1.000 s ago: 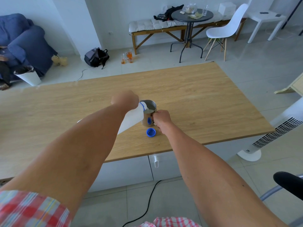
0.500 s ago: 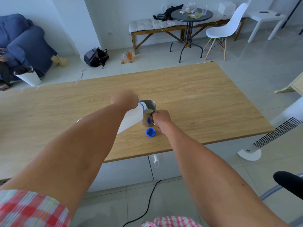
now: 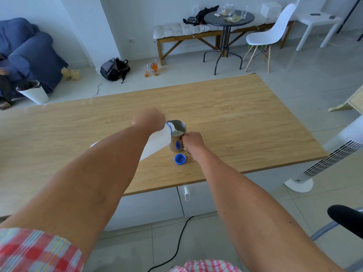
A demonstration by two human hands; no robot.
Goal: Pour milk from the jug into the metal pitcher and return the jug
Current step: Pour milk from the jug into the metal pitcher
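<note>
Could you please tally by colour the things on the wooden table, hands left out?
White: 1, the milk jug
Silver: 1, the metal pitcher
Blue: 1, the jug cap
Total: 3

bright, even daylight, soft faint shadows, wide-angle bending at the edges, slight blur throughout.

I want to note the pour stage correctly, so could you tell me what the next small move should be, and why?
Probably tip the jug back upright. The left hand holds it tilted with its spout over the metal pitcher, which already shows milk inside. The right hand steadies the pitcher, and the blue cap waits beside it.
</note>
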